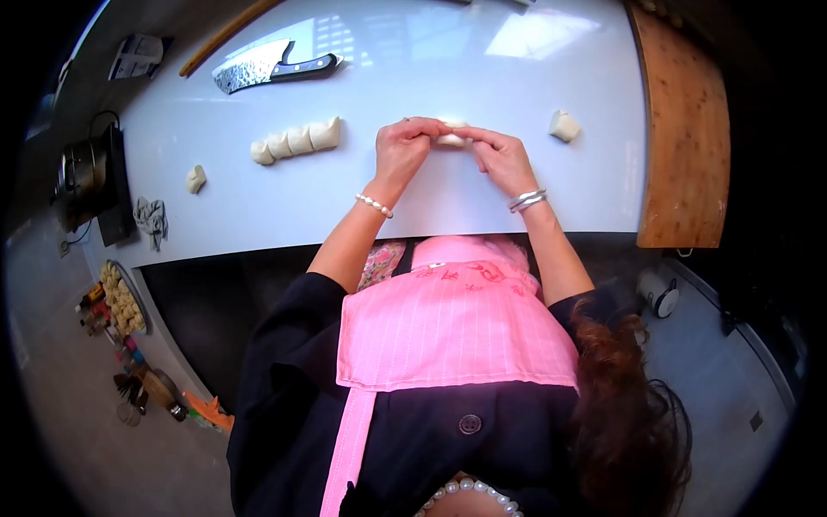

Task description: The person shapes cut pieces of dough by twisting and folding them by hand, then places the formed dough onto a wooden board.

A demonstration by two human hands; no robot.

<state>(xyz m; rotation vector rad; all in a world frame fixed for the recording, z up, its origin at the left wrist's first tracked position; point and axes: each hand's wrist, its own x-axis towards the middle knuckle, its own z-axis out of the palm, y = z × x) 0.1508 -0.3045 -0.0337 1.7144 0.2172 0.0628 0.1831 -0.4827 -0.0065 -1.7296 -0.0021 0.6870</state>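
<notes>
A piece of white dough (454, 138) lies on the white worktop between my two hands. My left hand (403, 153) is closed on its left end, thumb and fingers pressed to it. From the other side, my right hand (503, 158) pinches the same piece, its index finger stretched along the far edge. To the left, a row of several dough pieces (298, 140) sits end to end. One small dough piece (195, 179) is farther left, and another dough piece (564, 127) rests to the right of my hands.
A cleaver (277, 69) lies at the back left, near a wooden rolling pin (226, 36). On the right edge stands a wooden board (685, 129). A crumpled grey cloth (151, 221) is at the left edge, close to a metal pot (82, 177).
</notes>
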